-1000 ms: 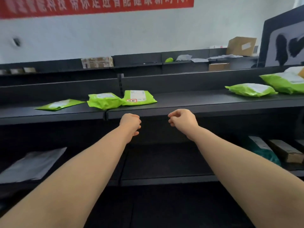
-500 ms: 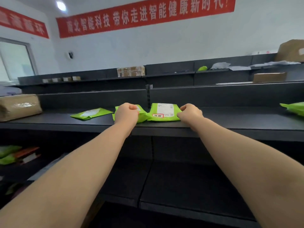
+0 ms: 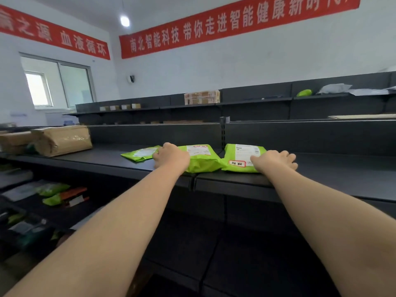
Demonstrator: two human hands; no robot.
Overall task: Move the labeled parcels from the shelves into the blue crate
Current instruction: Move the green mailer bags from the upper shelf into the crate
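Both grips have reached further onto the shelf (image 3: 321,172). Left grip (image 3: 171,157) curls round the left end of the middle parcel (image 3: 201,160) (flat parcel (image 3: 139,152) just left); right grip (image 3: 275,160), fingers spread, rests on the right parcel (image 3: 242,155).

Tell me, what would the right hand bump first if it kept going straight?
Probably the dark back panel of the shelf. The right hand rests on the right edge of the green parcel, fingers pointing away. Only bare shelf shows between, though depth is hard to judge.
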